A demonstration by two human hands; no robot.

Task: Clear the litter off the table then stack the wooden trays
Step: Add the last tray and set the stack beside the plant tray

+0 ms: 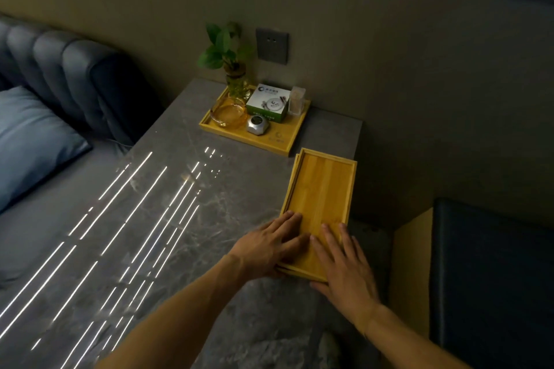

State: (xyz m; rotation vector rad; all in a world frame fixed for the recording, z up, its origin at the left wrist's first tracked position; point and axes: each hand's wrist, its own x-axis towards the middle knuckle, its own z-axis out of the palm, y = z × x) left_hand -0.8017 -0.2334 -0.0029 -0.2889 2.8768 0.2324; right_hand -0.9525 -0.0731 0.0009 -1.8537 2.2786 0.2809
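Two wooden trays [322, 189] are sitting nested at the right edge of the grey table [168, 219], and I am pressing my left hand [269, 244] and right hand [344, 266] flat, fingers spread, on the near end, probably to square the stack; bare honey-coloured wood, low rims, lower edge peeking out at left

— What is the person wearing on the arms?

— Nothing that shows. Both forearms are bare from the lower frame edge up to the wrists; no sleeve or cuff reaches into view.

— Any watch, ring or glove?

— The left hand [267, 244] and right hand [344, 266] are ungloved, wrists unadorned. The light is too dim to tell finer marks.
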